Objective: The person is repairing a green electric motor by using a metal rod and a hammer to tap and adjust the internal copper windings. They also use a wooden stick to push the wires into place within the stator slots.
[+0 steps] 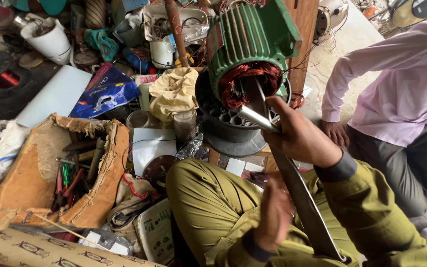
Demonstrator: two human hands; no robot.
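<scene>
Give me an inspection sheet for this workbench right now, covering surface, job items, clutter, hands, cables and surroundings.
Surface: bench almost wholly covered.
Job's things: green motor housing with copper windings exposed; long metal strip reaching into the bore.
Clutter: torn cardboard box of hand tools, blue bag, yellow cloth, white cup.
Hands: right hand grips the strip near the motor; left hand beside the strip, lower down, blurred.
Cables: thin black wire across white paper.
Surroundings: another person in a pink shirt sits at right.

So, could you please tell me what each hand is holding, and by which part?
The right hand grips a long flat metal blade near its upper end, tip inside the green motor stator. The left hand looks empty.
</scene>
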